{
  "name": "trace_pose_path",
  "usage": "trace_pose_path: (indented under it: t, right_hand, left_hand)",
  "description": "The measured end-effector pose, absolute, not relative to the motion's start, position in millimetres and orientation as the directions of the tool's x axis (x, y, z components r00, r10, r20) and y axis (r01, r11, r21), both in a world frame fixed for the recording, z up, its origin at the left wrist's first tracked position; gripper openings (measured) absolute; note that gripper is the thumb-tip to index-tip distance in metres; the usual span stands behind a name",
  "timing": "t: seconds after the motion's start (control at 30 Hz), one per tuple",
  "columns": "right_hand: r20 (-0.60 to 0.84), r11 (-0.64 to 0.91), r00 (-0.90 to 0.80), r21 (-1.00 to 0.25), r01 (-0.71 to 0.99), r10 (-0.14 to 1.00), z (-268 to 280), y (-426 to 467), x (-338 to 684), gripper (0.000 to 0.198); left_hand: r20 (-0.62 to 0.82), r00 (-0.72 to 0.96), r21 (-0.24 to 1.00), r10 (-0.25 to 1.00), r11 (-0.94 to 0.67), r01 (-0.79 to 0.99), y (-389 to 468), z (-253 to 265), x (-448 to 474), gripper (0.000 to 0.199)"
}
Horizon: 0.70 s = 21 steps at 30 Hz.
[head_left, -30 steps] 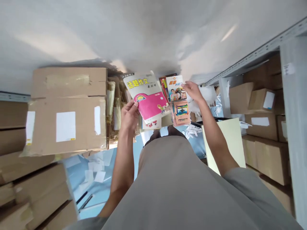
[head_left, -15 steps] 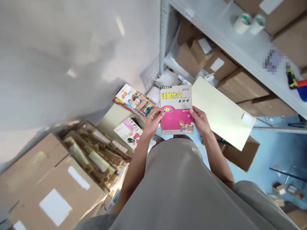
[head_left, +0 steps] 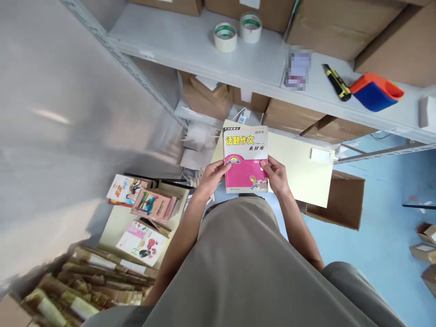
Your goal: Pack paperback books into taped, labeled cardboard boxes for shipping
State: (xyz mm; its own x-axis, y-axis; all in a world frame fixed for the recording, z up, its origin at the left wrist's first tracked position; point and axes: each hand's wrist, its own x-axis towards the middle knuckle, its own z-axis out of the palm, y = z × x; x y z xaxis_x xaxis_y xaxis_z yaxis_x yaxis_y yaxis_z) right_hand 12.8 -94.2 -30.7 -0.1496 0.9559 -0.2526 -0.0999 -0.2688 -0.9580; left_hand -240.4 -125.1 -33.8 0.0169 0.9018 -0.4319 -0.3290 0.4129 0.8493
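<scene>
A book (head_left: 245, 175) with a grey and pink cover and yellow Chinese lettering is held upright to my view, in front of my body. My left hand (head_left: 215, 176) grips its left edge, thumb on the cover. On the opposite edge my right hand (head_left: 275, 172) has its thumb on the cover too, the fingers behind hidden. Behind the book lies a pale yellow board (head_left: 299, 159), partly covered by it. To the left, stacks of books (head_left: 155, 204) and a white book with fruit pictures (head_left: 143, 242) rest on a small table (head_left: 111, 227).
A grey metal shelf (head_left: 190, 59) crosses the top, bearing tape rolls (head_left: 225, 37), a box cutter (head_left: 337, 82), an orange and blue object (head_left: 376, 91) and cardboard boxes. An open carton (head_left: 344, 200) stands on the blue floor at right. Wrapped rolls (head_left: 78, 290) fill the lower left.
My view has turned rightward, so the shelf and board now lie more directly ahead and the book stacks sit further left and lower. Both hands still hold the book.
</scene>
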Motion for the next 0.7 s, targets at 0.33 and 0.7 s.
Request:
trace_pose_path:
  t: [0.33, 0.7]
  right_hand:
    - [-0.084, -0.089, 0.029, -0.974, 0.208, 0.996, -60.8, -37.7, 73.5, 0.067]
    - [-0.219, -0.219, 0.004, -0.975, -0.033, 0.976, -32.7, -33.0, 62.1, 0.066]
  left_hand:
    - [-0.319, -0.091, 0.940, 0.943, 0.303, -0.160, -56.9, -31.0, -141.9, 0.064]
    - [-0.148, -0.083, 0.988, 0.986, 0.150, 0.020, -61.2, -16.2, -120.4, 0.071]
